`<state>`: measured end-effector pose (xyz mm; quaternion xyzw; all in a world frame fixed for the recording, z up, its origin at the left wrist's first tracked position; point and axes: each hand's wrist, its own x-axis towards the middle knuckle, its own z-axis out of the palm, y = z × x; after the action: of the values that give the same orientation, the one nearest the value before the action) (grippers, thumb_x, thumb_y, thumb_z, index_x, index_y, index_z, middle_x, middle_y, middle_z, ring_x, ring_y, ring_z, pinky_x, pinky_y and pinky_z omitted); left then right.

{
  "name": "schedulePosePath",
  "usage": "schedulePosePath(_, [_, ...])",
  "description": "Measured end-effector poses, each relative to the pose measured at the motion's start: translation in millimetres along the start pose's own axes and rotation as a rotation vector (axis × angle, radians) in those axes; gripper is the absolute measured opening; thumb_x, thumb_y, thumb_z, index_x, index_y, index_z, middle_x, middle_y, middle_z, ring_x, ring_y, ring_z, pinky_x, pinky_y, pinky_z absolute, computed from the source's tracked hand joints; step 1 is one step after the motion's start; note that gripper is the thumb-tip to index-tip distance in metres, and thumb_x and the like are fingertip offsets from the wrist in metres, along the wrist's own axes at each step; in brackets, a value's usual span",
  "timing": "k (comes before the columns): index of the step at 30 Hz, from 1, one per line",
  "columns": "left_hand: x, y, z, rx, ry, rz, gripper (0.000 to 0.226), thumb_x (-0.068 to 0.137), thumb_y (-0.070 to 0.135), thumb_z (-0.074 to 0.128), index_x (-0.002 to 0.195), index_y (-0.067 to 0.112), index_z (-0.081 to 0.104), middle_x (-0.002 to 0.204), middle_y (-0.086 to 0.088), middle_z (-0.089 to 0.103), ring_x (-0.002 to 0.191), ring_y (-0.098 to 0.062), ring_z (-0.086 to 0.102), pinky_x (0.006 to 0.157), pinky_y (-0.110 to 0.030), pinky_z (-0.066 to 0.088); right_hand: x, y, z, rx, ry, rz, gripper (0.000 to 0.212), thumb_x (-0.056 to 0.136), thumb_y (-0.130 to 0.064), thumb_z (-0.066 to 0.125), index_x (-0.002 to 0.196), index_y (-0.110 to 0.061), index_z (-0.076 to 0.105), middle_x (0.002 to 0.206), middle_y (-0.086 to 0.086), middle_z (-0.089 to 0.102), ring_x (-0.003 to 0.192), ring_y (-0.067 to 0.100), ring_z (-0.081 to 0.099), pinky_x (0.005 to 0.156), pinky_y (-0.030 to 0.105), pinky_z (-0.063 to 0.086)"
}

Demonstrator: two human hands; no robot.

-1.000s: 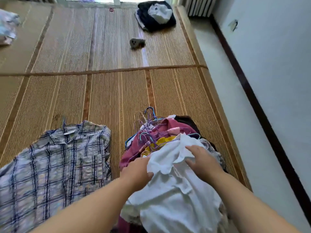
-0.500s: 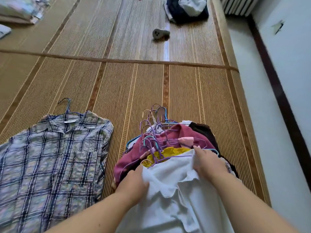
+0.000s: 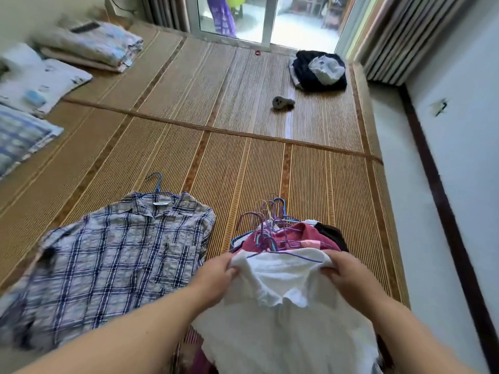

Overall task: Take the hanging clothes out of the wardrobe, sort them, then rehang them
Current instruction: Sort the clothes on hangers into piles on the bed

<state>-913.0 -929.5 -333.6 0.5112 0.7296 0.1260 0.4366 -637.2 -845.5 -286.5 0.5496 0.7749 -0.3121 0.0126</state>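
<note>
1. Head view, the hold: the left grip [image 3: 216, 276] pinches one shoulder of the white shirt [image 3: 280, 319], with its fingers curled into the cloth. The right grip [image 3: 348, 279] clutches the other shoulder the same way. Both are closed on fabric; whether they also catch the wire underneath cannot be told.
2. Head view, the shirt's place: it lies on top of the pile of clothes [image 3: 291, 236] on the woven mat [image 3: 243, 157]. Its purple hanger [image 3: 291, 256] shows along the top edge between the two grips.
3. The step in hand looks like lifting this shirt off the pile to sort it. It is best raised straight up and toward the body. The tangle of hangers [image 3: 270, 217] just beyond has crossed hooks, and which hook is this shirt's cannot be made out. A sideways pull would likely drag a neighbour along.
4. Both shoulders should stay level, since thin cloth held alone may slide off its wire.
5. The plaid shirt [image 3: 116, 260] lies flat just left of the pile, its blue hanger [image 3: 156, 182] pointing away. The white shirt should go down with its hook facing the same way, which makes rehanging easier.
6. The dark heap of clothes [image 3: 318, 68] and the small grey object [image 3: 282, 102] sit well apart, out of the way.
</note>
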Motion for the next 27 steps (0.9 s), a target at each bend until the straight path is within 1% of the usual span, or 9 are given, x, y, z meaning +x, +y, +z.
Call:
schedulePosePath(4, [-54.1, -11.8, -86.2, -0.047, 0.112, 0.120, 0.012, 0.096, 0.031, 0.051, 0.085, 0.031, 0.056, 0.077, 0.016, 0.056, 0.070, -0.002, 0.051, 0.053, -0.018, 0.033, -11.5, -89.7, -18.6, -0.059, 0.087, -0.092, 0.023, 0.088, -0.022, 0.058, 0.106, -0.033, 0.065, 0.095, -0.016, 0.064, 0.095, 0.013, 0.061, 0.076, 0.026, 0.043])
schedulePosePath(6, [-85.4, -33.4, -133.1, -0.078, 0.194, 0.178, 0.012, 0.095, 0.029, 0.054, 0.085, 0.025, 0.060, 0.075, 0.013, 0.059, 0.069, -0.007, 0.055, 0.054, -0.021, 0.036, -15.9, -145.7, -17.3, -0.091, 0.127, -0.161, 0.016, 0.089, -0.025, 0.057, 0.100, -0.035, 0.063, 0.085, -0.017, 0.061, 0.085, 0.013, 0.061, 0.071, 0.026, 0.042])
schedulePosePath(9, [-135.6, -81.4, -198.8, -0.160, 0.291, 0.249, 0.025, 0.093, 0.022, 0.058, 0.071, 0.033, 0.062, 0.064, 0.016, 0.061, 0.061, 0.002, 0.053, 0.051, -0.014, 0.035, -24.3, -236.4, -1.9, -0.137, 0.185, -0.257, 0.011, 0.088, -0.028, 0.056, 0.095, -0.038, 0.055, 0.079, -0.017, 0.055, 0.076, 0.015, 0.057, 0.065, 0.028, 0.040])
schedulePosePath(11, [-172.8, -120.0, -244.9, -0.130, 0.323, 0.288, 0.024, 0.093, 0.022, 0.057, 0.072, 0.034, 0.062, 0.067, 0.017, 0.062, 0.063, 0.002, 0.055, 0.054, -0.012, 0.036, -31.7, -298.0, 17.8, -0.180, 0.215, -0.314, 0.007, 0.088, -0.029, 0.055, 0.091, -0.033, 0.050, 0.078, -0.014, 0.053, 0.076, 0.020, 0.058, 0.063, 0.031, 0.041])
schedulePosePath(14, [-221.8, -179.3, -312.1, -0.067, 0.374, 0.327, 0.020, 0.093, 0.026, 0.056, 0.076, 0.033, 0.063, 0.072, 0.021, 0.064, 0.068, 0.005, 0.057, 0.055, -0.011, 0.039, -40.8, -385.1, 52.2, -0.145, 0.234, -0.345, 0.007, 0.089, -0.026, 0.056, 0.094, -0.026, 0.061, 0.083, -0.006, 0.061, 0.079, 0.024, 0.060, 0.065, 0.034, 0.047])
schedulePosePath(18, [-280.7, -257.7, -390.4, 0.018, 0.425, 0.308, 0.026, 0.092, 0.018, 0.057, 0.073, 0.035, 0.062, 0.070, 0.021, 0.062, 0.068, 0.006, 0.055, 0.057, -0.012, 0.037, -43.0, -496.7, 106.8, -0.065, 0.173, -0.400, 0.006, 0.090, -0.026, 0.055, 0.090, -0.029, 0.060, 0.081, -0.010, 0.058, 0.076, 0.019, 0.058, 0.062, 0.030, 0.044])
schedulePosePath(21, [-306.2, -307.2, -436.8, 0.107, 0.492, 0.235, 0.013, 0.091, 0.022, 0.056, 0.081, 0.026, 0.063, 0.074, 0.016, 0.059, 0.072, 0.004, 0.053, 0.059, -0.013, 0.032, -33.3, -563.1, 141.3, -0.017, 0.120, -0.428, 0.005, 0.091, -0.027, 0.054, 0.090, -0.026, 0.059, 0.081, -0.007, 0.060, 0.075, 0.018, 0.058, 0.065, 0.034, 0.050])
schedulePosePath(24, [-320.5, -350.3, -476.7, 0.165, 0.557, 0.167, 0.026, 0.091, 0.021, 0.058, 0.069, 0.035, 0.053, 0.069, 0.014, 0.054, 0.069, -0.004, 0.051, 0.058, -0.012, 0.031, -17.8, -619.2, 169.9, 0.016, 0.080, -0.477, 0.007, 0.091, -0.027, 0.053, 0.090, -0.021, 0.058, 0.081, -0.002, 0.063, 0.075, 0.022, 0.058, 0.066, 0.038, 0.049])
schedulePosePath(27, [-325.7, -385.7, -518.1, 0.224, 0.627, 0.094, 0.031, 0.090, 0.024, 0.059, 0.063, 0.036, 0.046, 0.063, 0.016, 0.048, 0.066, -0.008, 0.046, 0.053, -0.012, 0.027, 4.2, -668.0, 199.4, 0.069, 0.051, -0.517, 0.006, 0.091, -0.027, 0.053, 0.085, -0.027, 0.055, 0.079, -0.002, 0.062, 0.074, 0.022, 0.057, 0.065, 0.035, 0.047])
